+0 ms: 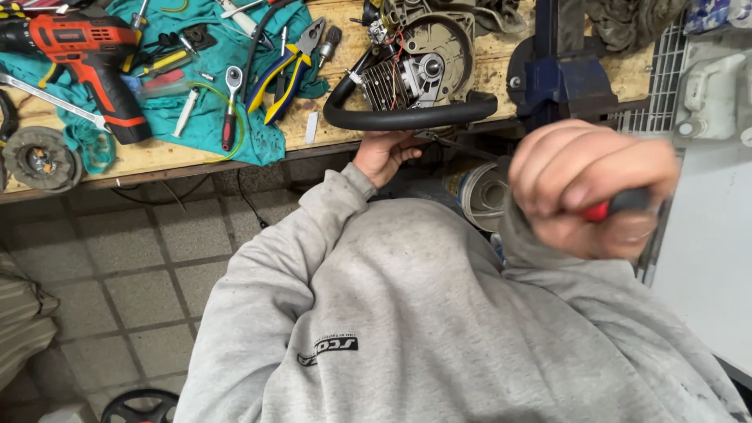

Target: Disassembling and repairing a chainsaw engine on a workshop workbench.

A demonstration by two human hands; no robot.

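My left hand (pixel 384 153) reaches under the front edge of the wooden workbench (pixel 486 74), just below the black curved handle bar (pixel 407 117) of a stripped small engine (pixel 415 63); whether its curled fingers grip anything I cannot tell. My right hand (pixel 591 188) is raised close to the camera and blurred, closed around a tool with a red and black handle (pixel 619 205). The tool's working end is hidden. Both arms wear grey sweatshirt sleeves.
A teal cloth (pixel 211 110) on the bench carries an orange and black cordless drill (pixel 94 55), blue and yellow pliers (pixel 286 70), a ratchet (pixel 229 106) and small parts. A blue vise (pixel 560 78) stands right of the engine. A white bucket (pixel 482 192) sits below. Tiled floor lies left.
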